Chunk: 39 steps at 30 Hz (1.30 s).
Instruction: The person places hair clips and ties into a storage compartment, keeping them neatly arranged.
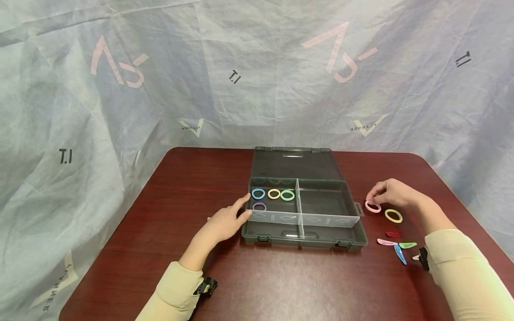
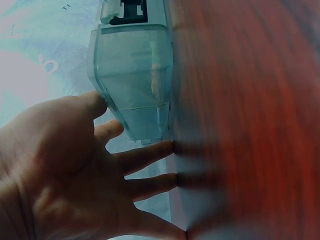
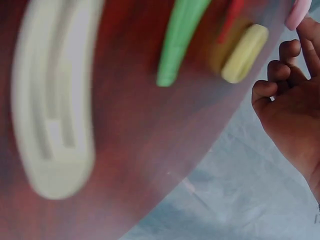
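Right fingers (image 1: 373, 191) pinch 1 pink ring (image 1: 375, 211) near the box (image 1: 315, 243).

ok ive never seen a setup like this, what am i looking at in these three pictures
No machine here: a person works bare-handed. The wide picture comes from a head camera looking forward and down; the other two come from cameras worn on each wrist. On the table sits an open divided box, with four coloured rings in its back left compartment. To its right lie a yellow ring and five small clips. The left grip, an open hand, touches the box's left side; the right grip pinches a pink ring.
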{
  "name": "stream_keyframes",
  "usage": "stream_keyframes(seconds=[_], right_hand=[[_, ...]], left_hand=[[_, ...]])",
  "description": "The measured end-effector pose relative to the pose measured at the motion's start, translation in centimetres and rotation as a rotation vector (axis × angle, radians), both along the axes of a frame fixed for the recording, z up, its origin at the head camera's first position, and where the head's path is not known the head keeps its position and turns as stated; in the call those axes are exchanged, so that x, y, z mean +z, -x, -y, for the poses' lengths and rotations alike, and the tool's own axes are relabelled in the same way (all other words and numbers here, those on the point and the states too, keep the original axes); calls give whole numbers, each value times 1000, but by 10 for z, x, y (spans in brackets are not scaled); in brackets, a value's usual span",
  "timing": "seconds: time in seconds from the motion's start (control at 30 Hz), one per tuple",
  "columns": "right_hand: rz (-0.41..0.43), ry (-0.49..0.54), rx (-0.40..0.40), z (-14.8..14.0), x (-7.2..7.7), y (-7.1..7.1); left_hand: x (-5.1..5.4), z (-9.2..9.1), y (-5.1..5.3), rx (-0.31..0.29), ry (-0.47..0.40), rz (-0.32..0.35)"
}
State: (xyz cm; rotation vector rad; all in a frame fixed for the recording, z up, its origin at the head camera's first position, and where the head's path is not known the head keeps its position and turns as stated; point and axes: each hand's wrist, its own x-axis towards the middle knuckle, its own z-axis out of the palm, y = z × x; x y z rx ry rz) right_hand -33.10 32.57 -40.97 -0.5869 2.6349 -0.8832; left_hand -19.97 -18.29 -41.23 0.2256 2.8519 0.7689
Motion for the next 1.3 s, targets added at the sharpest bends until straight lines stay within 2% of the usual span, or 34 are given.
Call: stream_keyframes(seconds=[0.2,0.43,0.77,1.3], right_hand=[[-100,-17,16,7,16,7],[-166,-28,26,26,32,12],[-180,38,50,65,44,20],[-115,131,138,120,54,32]], left_hand=[[1,0,-1,5,-10,3],[1,0,0,0,-15,6],[1,-1,-1,9,-7,4],[1,-1,0,2,-3,3]])
